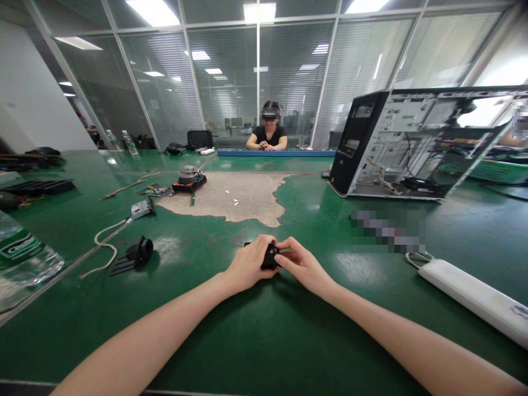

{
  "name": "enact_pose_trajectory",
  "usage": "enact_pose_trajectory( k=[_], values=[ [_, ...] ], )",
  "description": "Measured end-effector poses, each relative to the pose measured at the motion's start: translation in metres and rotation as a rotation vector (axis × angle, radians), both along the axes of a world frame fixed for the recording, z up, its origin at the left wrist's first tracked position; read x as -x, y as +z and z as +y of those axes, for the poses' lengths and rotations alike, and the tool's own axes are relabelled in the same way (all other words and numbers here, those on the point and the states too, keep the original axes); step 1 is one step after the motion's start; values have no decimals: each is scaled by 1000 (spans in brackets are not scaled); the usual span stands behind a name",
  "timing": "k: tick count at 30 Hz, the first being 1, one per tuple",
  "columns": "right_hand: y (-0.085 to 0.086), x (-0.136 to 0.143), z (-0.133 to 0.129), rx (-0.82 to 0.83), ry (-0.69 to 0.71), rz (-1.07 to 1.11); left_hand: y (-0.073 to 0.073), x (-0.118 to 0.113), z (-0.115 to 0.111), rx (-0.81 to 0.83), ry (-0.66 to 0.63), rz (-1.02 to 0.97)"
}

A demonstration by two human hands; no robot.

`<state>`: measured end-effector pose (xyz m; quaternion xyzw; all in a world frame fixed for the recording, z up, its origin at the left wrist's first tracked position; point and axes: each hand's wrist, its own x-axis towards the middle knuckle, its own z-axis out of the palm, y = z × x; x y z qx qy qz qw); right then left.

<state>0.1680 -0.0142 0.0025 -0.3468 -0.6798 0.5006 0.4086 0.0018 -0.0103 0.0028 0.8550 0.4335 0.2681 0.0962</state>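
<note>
Both of my hands meet over the green tabletop [264, 341], around a small black plastic part [270, 257] whose exact kind I cannot make out. My left hand [248, 263] wraps over it from the left and hides much of it. A dark corner of it shows beyond the left fingers. From the right, my right hand [300, 263] pinches the part's near end between thumb and fingers. Off to the left of my hands lies a black plastic piece with long prongs [138, 253].
A computer case [358, 146] with its side off stands at the right. Near it lies a white power strip [470, 297]. A heatsink fan [190, 177] sits by the torn tan patch [247, 192]. A water bottle [25, 250] is far left. A person [270, 135] sits opposite.
</note>
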Motion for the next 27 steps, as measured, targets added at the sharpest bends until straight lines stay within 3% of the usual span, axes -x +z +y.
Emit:
enact_pose_trajectory(
  k=[6,13,22,27],
  values=[
    [-1,2,8,25,-40,1,0,1,1,6,-6,-3],
    [2,-1,1,14,64,28,0,1,0,9,-8,-12],
    [-1,3,6,6,-47,-13,-2,0,1,3,-4,-25],
    [2,-1,3,3,39,-2,-1,1,1,-3,-6,-16]
  ],
)
